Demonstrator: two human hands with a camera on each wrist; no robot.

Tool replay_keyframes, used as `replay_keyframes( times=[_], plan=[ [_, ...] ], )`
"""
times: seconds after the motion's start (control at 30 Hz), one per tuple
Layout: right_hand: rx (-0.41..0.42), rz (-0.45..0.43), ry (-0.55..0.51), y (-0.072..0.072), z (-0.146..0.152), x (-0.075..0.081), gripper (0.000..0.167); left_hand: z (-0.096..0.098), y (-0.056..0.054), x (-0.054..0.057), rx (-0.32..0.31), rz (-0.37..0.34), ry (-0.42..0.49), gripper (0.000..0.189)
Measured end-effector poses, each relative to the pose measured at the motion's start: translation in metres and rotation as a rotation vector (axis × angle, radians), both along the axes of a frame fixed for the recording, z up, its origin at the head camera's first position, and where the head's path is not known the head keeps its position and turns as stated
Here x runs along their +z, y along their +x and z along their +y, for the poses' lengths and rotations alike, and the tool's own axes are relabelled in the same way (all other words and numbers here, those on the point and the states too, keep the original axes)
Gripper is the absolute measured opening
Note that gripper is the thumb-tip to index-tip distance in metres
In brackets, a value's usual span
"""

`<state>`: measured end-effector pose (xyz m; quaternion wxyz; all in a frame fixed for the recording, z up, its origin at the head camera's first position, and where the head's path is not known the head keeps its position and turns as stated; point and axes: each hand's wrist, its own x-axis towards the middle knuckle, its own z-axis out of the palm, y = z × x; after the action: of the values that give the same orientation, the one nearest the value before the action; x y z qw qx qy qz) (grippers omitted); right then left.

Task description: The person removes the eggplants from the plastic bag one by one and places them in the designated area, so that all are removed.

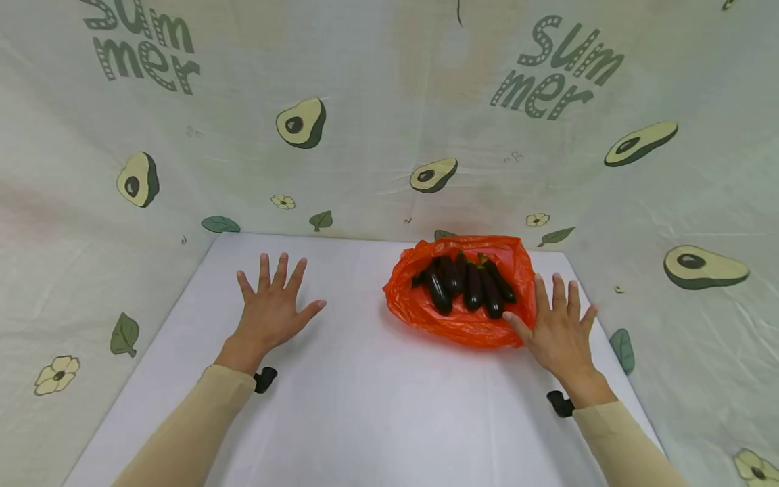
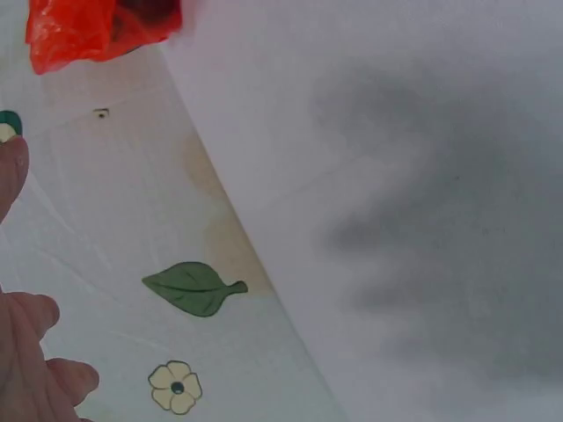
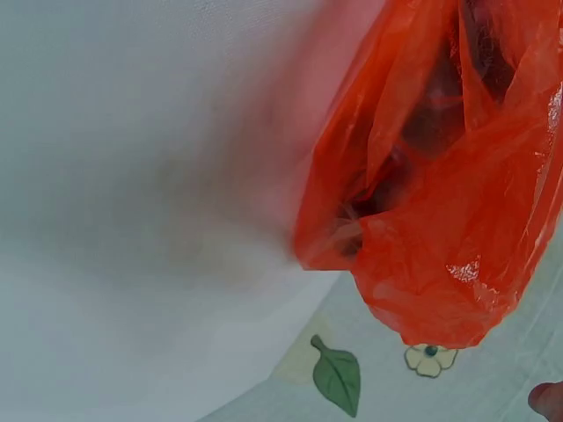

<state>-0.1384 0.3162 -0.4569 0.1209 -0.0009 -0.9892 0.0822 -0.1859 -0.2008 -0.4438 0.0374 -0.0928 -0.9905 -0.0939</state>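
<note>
Left of scene: pale cloth (image 1: 55, 270) printed with an avocado half (image 1: 138, 179), a leaf (image 1: 124, 335) and a cream flower (image 1: 57, 375); it also rises behind the far edge of the tabletop.
Left sleeve: beige (image 1: 189, 426), reaching in from the near left; black wrist mount (image 1: 265, 379) on the inner side of my wrist.
My left hand: (image 1: 270, 311) over the left part of the white tabletop (image 1: 365, 406), back up, fingers straight, fanned toward the far side, thumb out to the right. Released. Well apart from the bag. Contact with tabletop: can't tell.
Bag: thin, crinkled orange-red plastic (image 1: 426, 321), far right of the tabletop, mouth spread wide and facing up.
Eggplants: several, dark purple, glossy (image 1: 473, 287), lying side by side in the bag, rounded ends mostly toward the near side. Exact count: can't tell, they overlap.
My right hand: (image 1: 560, 331) just right of the bag, back up, fingers straight and spread. Released. Thumb overlaps the bag's right near edge in the head view; touching or not, can't tell.
Right sleeve: beige (image 1: 621, 446), from the near right; second black mount (image 1: 560, 404) at that wrist.
</note>
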Motion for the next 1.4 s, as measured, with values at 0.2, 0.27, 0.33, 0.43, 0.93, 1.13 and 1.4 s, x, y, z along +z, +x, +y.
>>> replay_keyframes(
  times=[0.2,0.27,0.33,0.43,0.93,1.13,1.4],
  plan=[
    [-0.013,0.022,-0.018,-0.005,0.005,-0.001,0.106,0.022,-0.008,0.0,-0.011,-0.013,0.011,0.098],
    [-0.013,0.025,-0.021,-0.007,0.005,-0.001,0.104,0.033,-0.012,0.001,-0.02,-0.012,0.016,0.097],
    [-0.013,0.028,-0.025,-0.011,0.005,-0.002,0.104,0.047,-0.019,0.002,-0.028,-0.005,0.012,0.097],
    [-0.011,0.021,-0.035,-0.018,0.004,-0.004,0.104,0.072,-0.03,0.004,-0.049,0.0,0.005,0.096],
    [-0.076,-0.088,-0.074,-0.052,-0.003,-0.016,0.104,0.193,-0.078,-0.006,-0.224,0.019,-0.028,0.095],
    [-0.079,-0.091,-0.051,-0.058,-0.006,-0.026,0.097,0.201,-0.087,-0.02,-0.232,0.062,-0.073,0.1],
    [-0.055,-0.021,0.007,-0.062,0.001,-0.031,0.073,0.195,-0.092,-0.029,-0.257,0.142,-0.153,0.075]
  ],
)
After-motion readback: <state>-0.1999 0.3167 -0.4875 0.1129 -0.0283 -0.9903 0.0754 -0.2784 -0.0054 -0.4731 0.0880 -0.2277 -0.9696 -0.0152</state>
